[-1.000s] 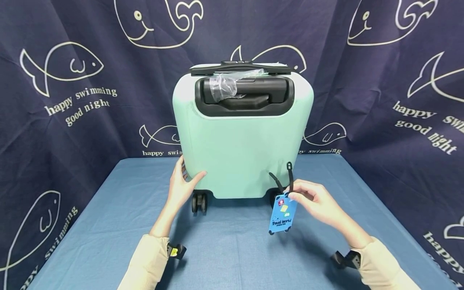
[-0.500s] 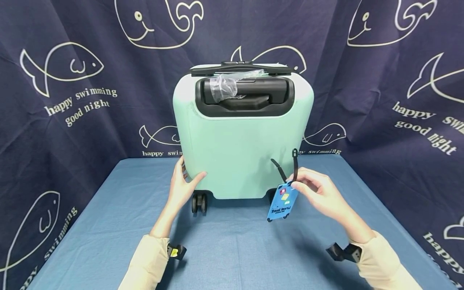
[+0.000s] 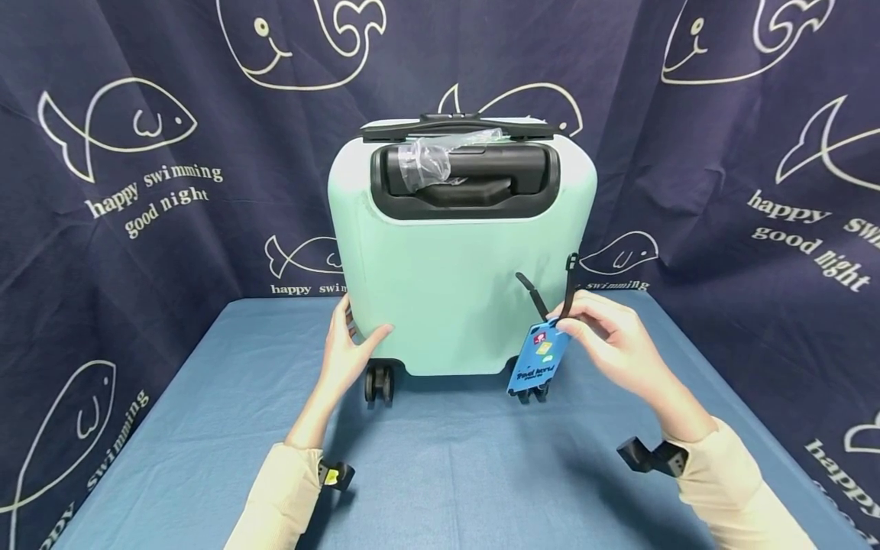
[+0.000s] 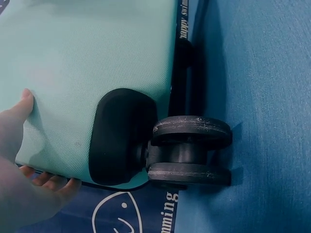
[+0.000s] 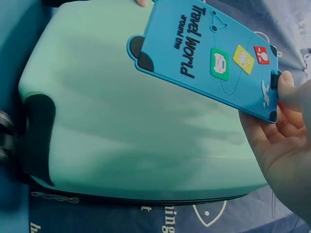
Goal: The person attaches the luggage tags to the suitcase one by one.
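A mint-green suitcase (image 3: 454, 294) stands upright on its black wheels, with a black trolley handle (image 3: 474, 168) recessed near its top. My left hand (image 3: 344, 347) grips its lower left corner, thumb on the broad face and fingers round the side, just by a double wheel (image 4: 192, 170). Between thumb and fingers, my right hand (image 3: 619, 344) pinches the top end of a blue luggage tag (image 3: 539, 357) lettered "Travel World". The tag hangs tilted before the suitcase's lower right corner. Its black strap (image 3: 570, 286) is unfastened, both ends sticking up. In the right wrist view, most of the strap is hidden.
Crumpled clear plastic (image 3: 422, 164) clings to the trolley handle. A black carry handle (image 3: 454, 131) spans the suitcase's top. Blue cloth (image 3: 426, 473) covers the table, and a navy curtain (image 3: 206, 260) with fish drawings closes off the back and sides.
My right hand has lifted the luggage tag upward and slightly right, uncovering the right wheel beneath it. The left hand and suitcase have stayed in place.
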`<action>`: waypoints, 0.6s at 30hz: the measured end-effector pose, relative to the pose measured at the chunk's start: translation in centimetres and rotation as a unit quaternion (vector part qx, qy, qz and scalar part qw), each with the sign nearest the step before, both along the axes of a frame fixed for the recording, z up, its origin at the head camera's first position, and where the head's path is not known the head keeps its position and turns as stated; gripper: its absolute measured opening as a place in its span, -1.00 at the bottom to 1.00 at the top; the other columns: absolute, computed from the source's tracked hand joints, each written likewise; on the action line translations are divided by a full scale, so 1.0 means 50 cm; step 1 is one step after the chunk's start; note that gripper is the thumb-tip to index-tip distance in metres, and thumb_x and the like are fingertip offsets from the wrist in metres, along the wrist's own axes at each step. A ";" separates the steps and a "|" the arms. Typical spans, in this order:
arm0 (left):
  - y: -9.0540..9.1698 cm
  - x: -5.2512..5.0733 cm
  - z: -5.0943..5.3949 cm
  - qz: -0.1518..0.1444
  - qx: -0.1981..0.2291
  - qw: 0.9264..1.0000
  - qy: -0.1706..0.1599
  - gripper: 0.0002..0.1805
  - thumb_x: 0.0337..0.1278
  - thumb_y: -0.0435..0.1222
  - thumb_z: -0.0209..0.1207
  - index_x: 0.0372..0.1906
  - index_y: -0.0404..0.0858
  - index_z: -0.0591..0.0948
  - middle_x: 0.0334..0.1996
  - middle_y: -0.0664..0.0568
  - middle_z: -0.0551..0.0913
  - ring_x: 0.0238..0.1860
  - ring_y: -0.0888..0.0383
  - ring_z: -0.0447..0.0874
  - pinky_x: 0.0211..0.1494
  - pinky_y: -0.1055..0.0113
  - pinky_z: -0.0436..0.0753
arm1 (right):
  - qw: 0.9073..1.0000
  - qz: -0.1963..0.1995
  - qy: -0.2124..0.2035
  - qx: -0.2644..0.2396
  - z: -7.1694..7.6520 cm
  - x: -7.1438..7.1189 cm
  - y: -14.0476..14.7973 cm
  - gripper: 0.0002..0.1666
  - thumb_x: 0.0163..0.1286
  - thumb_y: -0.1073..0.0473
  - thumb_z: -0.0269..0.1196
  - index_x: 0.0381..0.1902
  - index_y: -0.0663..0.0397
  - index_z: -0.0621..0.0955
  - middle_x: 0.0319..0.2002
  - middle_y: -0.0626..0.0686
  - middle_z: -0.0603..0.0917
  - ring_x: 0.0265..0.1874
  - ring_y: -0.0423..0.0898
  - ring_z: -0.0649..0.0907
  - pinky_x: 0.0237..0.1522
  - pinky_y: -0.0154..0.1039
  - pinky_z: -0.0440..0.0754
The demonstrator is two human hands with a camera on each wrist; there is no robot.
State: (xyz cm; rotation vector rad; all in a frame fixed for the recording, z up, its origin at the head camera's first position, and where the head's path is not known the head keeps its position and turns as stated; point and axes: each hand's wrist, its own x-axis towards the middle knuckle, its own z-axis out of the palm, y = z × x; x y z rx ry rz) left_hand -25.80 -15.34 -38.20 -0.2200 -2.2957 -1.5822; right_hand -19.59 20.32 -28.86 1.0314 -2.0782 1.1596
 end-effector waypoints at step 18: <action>0.003 0.004 -0.002 -0.002 0.009 1.000 0.011 -0.05 0.00 0.01 0.30 0.44 -0.04 0.05 0.37 -0.05 0.15 0.33 -0.03 0.26 0.32 0.02 0.32 | 0.998 0.017 0.039 -0.040 0.044 -0.021 -0.005 -0.93 0.26 0.44 0.19 -0.43 0.39 0.54 -0.32 -0.09 0.63 -0.27 -0.25 0.60 -0.21 -0.52 0.53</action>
